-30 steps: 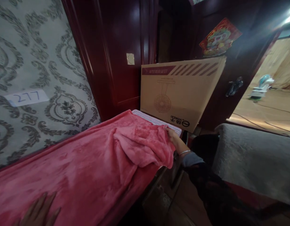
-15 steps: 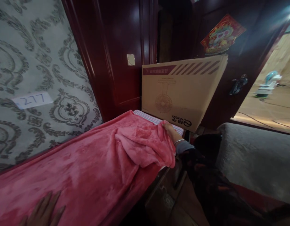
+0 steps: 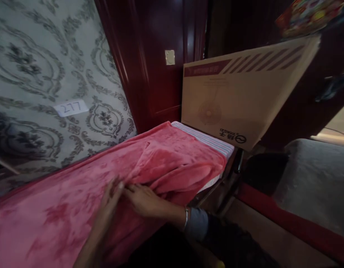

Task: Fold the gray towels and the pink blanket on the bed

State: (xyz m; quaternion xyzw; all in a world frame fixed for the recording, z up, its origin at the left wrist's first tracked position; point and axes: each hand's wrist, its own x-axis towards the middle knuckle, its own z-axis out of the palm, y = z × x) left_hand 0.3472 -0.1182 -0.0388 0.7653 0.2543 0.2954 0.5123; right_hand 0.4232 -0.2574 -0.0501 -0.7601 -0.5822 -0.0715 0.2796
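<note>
A pink plush blanket [image 3: 65, 208] covers a long, narrow bed, with folds and wrinkles toward its far right end. My left hand [image 3: 110, 197] is over the blanket's middle, slightly blurred, its thumb and fingers apart. Close beside it, almost touching, my right hand [image 3: 142, 199] has its fingers bent together on a fold of the blanket; the fingertips are partly hidden. Beyond the blanket's far edge shows a striped sheet [image 3: 205, 139].
Behind the bed's far end stands a large cardboard box [image 3: 233, 96] against a dark red door [image 3: 160, 85]. Patterned wallpaper [image 3: 34, 67] with a paper label [image 3: 72, 108] is on the left. A grey-covered seat [image 3: 317, 182] stands at the right.
My right hand has left the blanket's far corner and come back to the middle. My left hand has moved forward and right beside it. The bunched far end now lies flatter.
</note>
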